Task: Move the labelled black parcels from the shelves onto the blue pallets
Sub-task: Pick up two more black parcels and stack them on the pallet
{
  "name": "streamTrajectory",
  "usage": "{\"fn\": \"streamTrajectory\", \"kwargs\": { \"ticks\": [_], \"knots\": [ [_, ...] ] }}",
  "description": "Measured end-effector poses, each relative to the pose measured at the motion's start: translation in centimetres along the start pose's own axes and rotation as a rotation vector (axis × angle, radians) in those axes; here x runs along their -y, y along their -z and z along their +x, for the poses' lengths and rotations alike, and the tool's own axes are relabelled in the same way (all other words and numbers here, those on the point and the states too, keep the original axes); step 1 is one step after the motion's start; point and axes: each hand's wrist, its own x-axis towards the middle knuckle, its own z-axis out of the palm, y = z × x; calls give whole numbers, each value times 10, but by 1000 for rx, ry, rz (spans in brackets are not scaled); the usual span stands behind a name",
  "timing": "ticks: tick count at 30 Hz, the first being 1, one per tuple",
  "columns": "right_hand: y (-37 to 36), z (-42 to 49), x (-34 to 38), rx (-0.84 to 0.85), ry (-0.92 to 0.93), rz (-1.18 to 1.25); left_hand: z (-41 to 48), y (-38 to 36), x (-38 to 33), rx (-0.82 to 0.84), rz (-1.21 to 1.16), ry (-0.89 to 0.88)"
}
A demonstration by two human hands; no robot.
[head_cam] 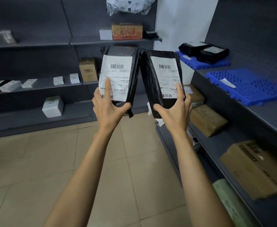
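Fingers first: on the left hand (108, 108) I read one finger lying straight up the white label and another hooked round the bottom edge, the rest hidden behind, so it's a firm grip on the left parcel (118, 76). The right hand (173, 110) shows the same pattern: one finger along the label's right edge, one curled under the bottom edge, the others wrapped behind the right parcel (162, 79). Both are black poly bags with barcoded shipping labels facing me, held upright in the air over the tan tiled floor (36, 161), tops tipped toward each other, bottoms splayed (can't tell whether the top corners actually touch). Both are well apart from the pallets. Out to the right, on the top deck of the grey right-hand shelving (265, 115), sits the near blue pallet (249, 92) with a white paper slip (227, 82) lying on it. Behind it the far blue pallet (216, 65) carries two labelled black parcels (213, 54) side by side, touching. Below that deck there are brown cardboard cartons (206, 119) on the lower shelves. The left-hand shelving (28, 44) holds small white boxes (58, 80) and a tall brown carton (88, 69). Higher up is an orange-printed carton (127, 31) beside a white box (105, 34), with a white printed poly bag (128, 5) on top.
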Motion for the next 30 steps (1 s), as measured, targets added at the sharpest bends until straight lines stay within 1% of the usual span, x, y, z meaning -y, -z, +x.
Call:
{"fn": "streamTrajectory", "kwargs": {
  "ticks": [6,11,19,24,30],
  "knots": [
    [-29,75,-17,-70,-36,-7,66,-72,-6,56,-58,-50],
    [-45,171,-43,-106,-73,-25,144,-151,-29,99,-68,-75],
    [-56,365,-81,-171,-103,-7,279,-289,-109,136,-167,-139],
    [-59,440,-110,-206,-144,-53,332,-361,-143,207,-197,-157],
    [-45,521,-151,-267,-229,-138,379,-451,-193,336,-250,-241]
  ]
}}
